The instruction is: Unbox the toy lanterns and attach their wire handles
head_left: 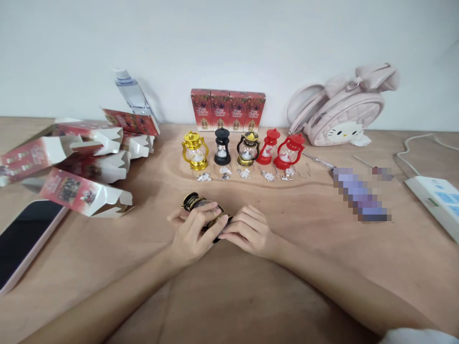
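Note:
A small black and bronze lantern (193, 202) lies tilted on its side between my hands, its top pointing to the far left. My left hand (196, 230) is closed around its body. At the lantern's base end, the fingers of my right hand (251, 230) are pressed together against it; whether they pinch some small part is hidden. Beyond my hands stand more little lanterns in a row: a gold one (195, 155), a black one (222, 150), a bronze one (248, 154) and two red ones (266, 155). Small white pieces and bent wires (225, 171) lie before them.
Red boxes (228, 110) stand against the wall. Opened red boxes (86, 191) pile up at left, near a phone (25, 239) and a clear bottle (134, 95). At right are a pink bag (344, 114), a screwdriver (380, 173), a blurred-out item (358, 193) and a white power strip (435, 200).

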### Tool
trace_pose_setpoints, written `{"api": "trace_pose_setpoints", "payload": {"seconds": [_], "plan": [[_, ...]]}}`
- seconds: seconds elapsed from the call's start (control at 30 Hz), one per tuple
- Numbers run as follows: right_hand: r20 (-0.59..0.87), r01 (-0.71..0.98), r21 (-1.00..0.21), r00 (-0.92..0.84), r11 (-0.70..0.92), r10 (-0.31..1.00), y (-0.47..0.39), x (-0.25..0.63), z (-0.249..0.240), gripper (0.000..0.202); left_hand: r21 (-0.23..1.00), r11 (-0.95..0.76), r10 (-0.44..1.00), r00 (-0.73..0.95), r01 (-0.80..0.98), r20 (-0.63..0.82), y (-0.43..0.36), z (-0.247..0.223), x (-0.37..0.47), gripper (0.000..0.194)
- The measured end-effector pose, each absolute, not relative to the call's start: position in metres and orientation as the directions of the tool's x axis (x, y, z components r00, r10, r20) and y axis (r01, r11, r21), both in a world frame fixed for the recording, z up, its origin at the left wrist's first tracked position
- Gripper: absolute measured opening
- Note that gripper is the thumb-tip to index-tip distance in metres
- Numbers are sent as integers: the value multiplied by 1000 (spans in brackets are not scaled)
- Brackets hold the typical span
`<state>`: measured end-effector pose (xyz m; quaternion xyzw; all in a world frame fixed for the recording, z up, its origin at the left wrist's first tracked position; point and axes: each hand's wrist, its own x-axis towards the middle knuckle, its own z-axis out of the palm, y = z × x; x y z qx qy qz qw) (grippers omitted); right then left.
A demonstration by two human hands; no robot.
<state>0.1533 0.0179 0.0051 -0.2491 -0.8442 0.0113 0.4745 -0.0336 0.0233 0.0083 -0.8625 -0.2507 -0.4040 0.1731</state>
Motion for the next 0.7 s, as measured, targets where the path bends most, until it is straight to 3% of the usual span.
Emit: {"api": "trace_pose_setpoints", "payload": {"seconds": [0.23,0.37,0.7], "plan": [[761,462,-285,-424,840,491,16,152,11,16,53,-832,400,530,553,748,26,7,-32,32],[773,435,-319,-394,842,496,16,152,11,11,116,-815,454,499,568,738,25,11,-31,36],[783,395,-338,-386,854,488,17,154,9,4,75,-736,485,447,673,751,24,15,-30,20]]}}
